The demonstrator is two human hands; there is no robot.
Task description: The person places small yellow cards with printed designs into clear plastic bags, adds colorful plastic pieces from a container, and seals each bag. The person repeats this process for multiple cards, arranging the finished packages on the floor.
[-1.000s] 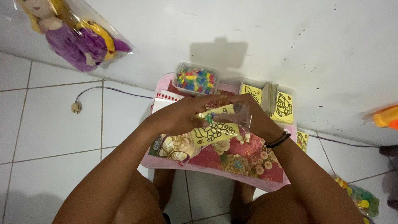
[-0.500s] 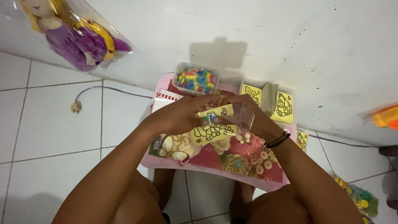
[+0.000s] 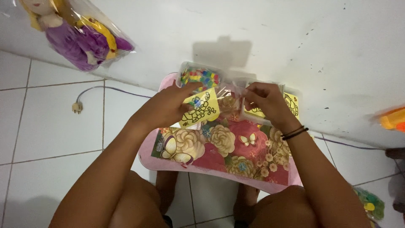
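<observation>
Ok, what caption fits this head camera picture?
Left hand holds a yellow card while right hand pulls clear wrap over flowery tray.

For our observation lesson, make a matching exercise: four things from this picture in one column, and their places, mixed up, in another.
1. doll
2. plug
3. yellow card
4. bead box

a. on the floor tiles, left
b. by the wall, at the tray's far edge
c. bagged, top left
d. in the left hand

Pairs: 1-c, 2-a, 3-d, 4-b
</observation>
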